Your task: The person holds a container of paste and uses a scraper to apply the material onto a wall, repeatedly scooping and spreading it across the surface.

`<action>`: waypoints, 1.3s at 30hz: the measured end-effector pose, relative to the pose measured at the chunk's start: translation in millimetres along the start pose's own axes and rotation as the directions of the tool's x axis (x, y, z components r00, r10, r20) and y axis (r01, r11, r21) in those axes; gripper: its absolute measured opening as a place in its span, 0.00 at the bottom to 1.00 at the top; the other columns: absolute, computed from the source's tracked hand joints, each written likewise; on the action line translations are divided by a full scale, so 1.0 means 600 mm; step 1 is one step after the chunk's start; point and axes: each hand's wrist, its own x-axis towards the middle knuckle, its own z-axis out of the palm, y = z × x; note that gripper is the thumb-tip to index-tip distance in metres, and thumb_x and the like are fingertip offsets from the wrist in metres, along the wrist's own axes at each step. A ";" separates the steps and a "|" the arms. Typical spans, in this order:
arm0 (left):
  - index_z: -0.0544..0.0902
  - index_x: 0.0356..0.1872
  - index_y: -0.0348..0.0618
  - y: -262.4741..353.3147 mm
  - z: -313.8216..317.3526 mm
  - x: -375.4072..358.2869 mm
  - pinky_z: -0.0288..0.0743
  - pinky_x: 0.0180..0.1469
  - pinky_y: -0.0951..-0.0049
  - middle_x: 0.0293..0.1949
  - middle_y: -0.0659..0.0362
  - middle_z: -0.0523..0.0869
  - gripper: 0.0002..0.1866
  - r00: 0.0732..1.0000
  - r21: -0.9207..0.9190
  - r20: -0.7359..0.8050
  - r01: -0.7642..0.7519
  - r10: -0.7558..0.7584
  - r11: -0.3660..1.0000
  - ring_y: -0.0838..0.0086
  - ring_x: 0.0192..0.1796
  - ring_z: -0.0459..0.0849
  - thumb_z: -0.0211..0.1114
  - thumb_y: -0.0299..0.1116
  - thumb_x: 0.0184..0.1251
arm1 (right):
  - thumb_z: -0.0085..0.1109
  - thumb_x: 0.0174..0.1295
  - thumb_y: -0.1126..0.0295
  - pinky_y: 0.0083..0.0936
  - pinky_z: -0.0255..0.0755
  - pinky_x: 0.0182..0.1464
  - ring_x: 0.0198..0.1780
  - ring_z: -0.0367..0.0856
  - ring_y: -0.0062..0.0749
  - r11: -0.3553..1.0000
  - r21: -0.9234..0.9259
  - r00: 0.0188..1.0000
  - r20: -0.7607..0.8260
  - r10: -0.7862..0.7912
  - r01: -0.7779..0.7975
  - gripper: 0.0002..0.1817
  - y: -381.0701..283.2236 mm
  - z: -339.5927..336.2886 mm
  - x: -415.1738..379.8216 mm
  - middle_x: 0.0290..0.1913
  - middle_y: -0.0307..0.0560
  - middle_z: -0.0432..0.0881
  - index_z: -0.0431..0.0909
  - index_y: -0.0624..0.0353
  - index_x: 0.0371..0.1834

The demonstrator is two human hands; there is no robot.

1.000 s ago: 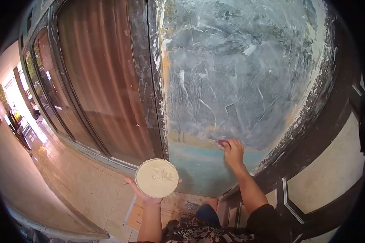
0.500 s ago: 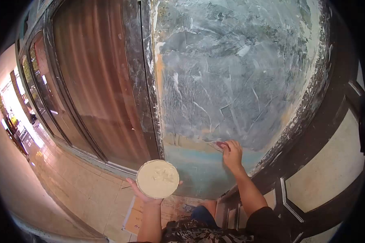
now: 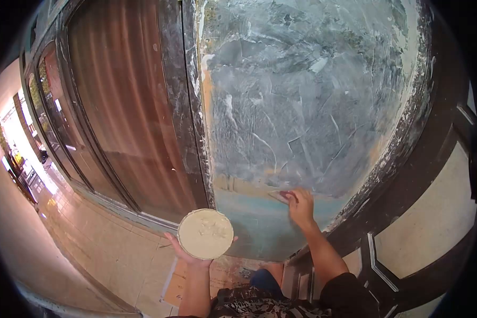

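Note:
My left hand (image 3: 188,255) holds up a round tub of cream-coloured putty (image 3: 205,233) from below, its surface rough near the middle. Part of that hand is hidden under the tub. In my right hand (image 3: 302,205) is a putty knife (image 3: 281,196) with a reddish handle, gripped between thumb and fingers. Its blade lies against the wall (image 3: 297,106), at the lower edge of the grey, streaky coating. A tan band and bluish-green paint show just below the blade.
To the left stands a dark-framed window (image 3: 127,106) with a brown curtain behind the glass. A dark panelled door (image 3: 434,212) is on the right. Flattened cardboard (image 3: 176,283) lies on the tiled floor (image 3: 116,249) by my feet.
My right hand has moved slightly down and to the left along the wall with the putty knife. The tub in my left hand has hardly moved.

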 end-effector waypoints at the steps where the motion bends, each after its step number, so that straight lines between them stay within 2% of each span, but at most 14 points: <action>1: 0.59 0.83 0.52 0.000 -0.002 0.000 0.53 0.63 0.03 0.82 0.43 0.58 0.65 1.000 0.006 0.001 0.011 -0.011 1.000 0.31 0.78 0.62 0.35 0.93 0.54 | 0.64 0.65 0.71 0.45 0.70 0.53 0.49 0.80 0.51 1.000 -0.012 0.998 0.056 -0.017 0.018 0.06 0.004 0.005 -0.011 0.45 0.49 0.87 0.85 0.59 0.42; 5: 0.59 0.83 0.52 0.000 -0.007 0.002 0.54 0.63 0.03 0.82 0.43 0.59 0.65 1.000 -0.042 0.005 0.013 -0.013 0.999 0.30 0.78 0.62 0.36 0.93 0.54 | 0.65 0.65 0.71 0.44 0.71 0.54 0.49 0.80 0.52 0.997 -0.082 0.992 0.121 0.014 -0.004 0.06 0.008 0.020 -0.022 0.45 0.49 0.87 0.85 0.59 0.42; 7: 0.60 0.83 0.51 0.001 -0.011 0.006 0.54 0.63 0.03 0.82 0.43 0.59 0.65 0.999 -0.008 0.035 0.009 -0.008 1.000 0.31 0.78 0.62 0.37 0.93 0.54 | 0.65 0.65 0.72 0.44 0.71 0.53 0.49 0.80 0.52 0.997 -0.073 1.000 -0.019 -0.003 0.001 0.05 0.010 0.015 0.001 0.44 0.50 0.87 0.85 0.60 0.41; 10: 0.60 0.83 0.52 0.001 -0.004 0.004 0.53 0.63 0.03 0.82 0.43 0.59 0.64 0.999 0.029 0.036 0.014 -0.015 0.999 0.31 0.78 0.62 0.38 0.93 0.55 | 0.65 0.64 0.73 0.44 0.71 0.52 0.48 0.80 0.53 0.997 0.008 0.995 -0.069 0.071 -0.070 0.05 -0.007 -0.010 0.017 0.43 0.50 0.86 0.85 0.61 0.41; 12: 0.60 0.83 0.53 0.000 -0.001 0.002 0.53 0.63 0.03 0.82 0.43 0.59 0.64 1.000 -0.033 0.005 0.024 -0.024 0.999 0.31 0.78 0.62 0.38 0.93 0.55 | 0.66 0.64 0.73 0.44 0.71 0.52 0.48 0.80 0.53 1.000 0.009 0.995 -0.091 0.027 -0.027 0.05 -0.006 -0.010 0.004 0.42 0.50 0.86 0.85 0.62 0.40; 15: 0.60 0.83 0.53 -0.003 -0.006 0.004 0.53 0.63 0.03 0.82 0.43 0.59 0.64 0.999 -0.101 -0.018 0.032 -0.033 0.994 0.31 0.78 0.62 0.38 0.93 0.54 | 0.65 0.63 0.74 0.45 0.71 0.50 0.47 0.80 0.53 0.999 -0.038 0.998 0.052 -0.033 0.035 0.05 0.009 0.014 -0.034 0.42 0.49 0.86 0.85 0.61 0.40; 18: 0.60 0.83 0.53 -0.003 -0.010 0.005 0.53 0.63 0.03 0.82 0.43 0.59 0.64 0.999 -0.059 0.007 0.033 -0.033 0.998 0.31 0.78 0.62 0.38 0.93 0.54 | 0.66 0.63 0.73 0.44 0.71 0.50 0.47 0.80 0.52 0.994 -0.105 0.997 0.074 -0.020 0.027 0.05 0.008 0.026 -0.030 0.41 0.48 0.86 0.86 0.60 0.40; 24: 0.61 0.83 0.53 0.000 -0.013 0.007 0.54 0.62 0.02 0.82 0.44 0.59 0.64 0.999 -0.018 0.032 0.029 -0.028 0.999 0.31 0.77 0.63 0.39 0.92 0.55 | 0.66 0.64 0.73 0.42 0.73 0.50 0.46 0.79 0.51 0.998 -0.010 0.995 -0.075 0.063 -0.064 0.06 0.000 -0.007 0.015 0.41 0.49 0.86 0.86 0.62 0.40; 26: 0.61 0.83 0.54 -0.002 -0.018 0.006 0.52 0.62 0.02 0.82 0.44 0.58 0.64 1.000 -0.006 0.015 0.019 -0.019 1.000 0.32 0.78 0.63 0.39 0.93 0.55 | 0.66 0.64 0.72 0.42 0.74 0.51 0.47 0.80 0.51 0.998 0.049 0.999 -0.036 0.036 -0.034 0.06 0.006 -0.007 -0.002 0.42 0.49 0.86 0.86 0.62 0.41; 29: 0.61 0.83 0.53 -0.002 -0.014 0.001 0.52 0.62 0.02 0.82 0.43 0.59 0.64 1.000 -0.076 -0.008 0.012 -0.013 0.997 0.31 0.78 0.63 0.40 0.93 0.55 | 0.66 0.65 0.72 0.43 0.74 0.52 0.48 0.80 0.53 1.000 -0.005 0.999 0.039 0.019 -0.019 0.06 0.012 0.022 -0.035 0.43 0.49 0.87 0.86 0.61 0.42; 32: 0.62 0.82 0.50 0.003 -0.010 -0.002 0.57 0.60 0.02 0.80 0.43 0.62 0.63 1.000 -0.005 0.007 0.021 -0.021 1.000 0.31 0.77 0.64 0.37 0.91 0.57 | 0.66 0.65 0.71 0.45 0.74 0.51 0.48 0.80 0.55 0.999 -0.039 0.996 0.081 0.031 -0.028 0.06 0.007 0.034 -0.025 0.43 0.50 0.87 0.86 0.61 0.41; 34: 0.61 0.82 0.50 0.007 0.001 -0.005 0.55 0.61 0.02 0.81 0.43 0.61 0.64 0.999 -0.056 -0.026 0.032 -0.033 0.998 0.31 0.77 0.63 0.36 0.92 0.56 | 0.65 0.65 0.71 0.45 0.74 0.50 0.47 0.80 0.54 0.999 -0.032 0.998 -0.057 0.033 -0.035 0.06 -0.002 0.023 0.003 0.42 0.50 0.86 0.85 0.60 0.42; 38: 0.60 0.83 0.51 0.012 -0.003 -0.006 0.53 0.62 0.02 0.82 0.43 0.59 0.64 1.000 -0.040 -0.001 0.021 -0.021 0.999 0.31 0.78 0.63 0.35 0.92 0.55 | 0.65 0.65 0.74 0.42 0.75 0.50 0.47 0.80 0.53 0.989 0.070 0.987 -0.086 0.137 -0.131 0.05 -0.018 -0.016 0.021 0.42 0.48 0.85 0.85 0.60 0.42; 39: 0.60 0.83 0.51 0.014 -0.004 -0.006 0.53 0.62 0.02 0.82 0.43 0.59 0.64 1.000 -0.034 0.018 0.014 -0.013 0.999 0.31 0.78 0.63 0.35 0.93 0.55 | 0.64 0.66 0.74 0.43 0.76 0.50 0.47 0.79 0.53 0.996 0.068 0.994 -0.082 0.068 -0.063 0.05 -0.022 -0.021 0.014 0.42 0.48 0.85 0.84 0.61 0.43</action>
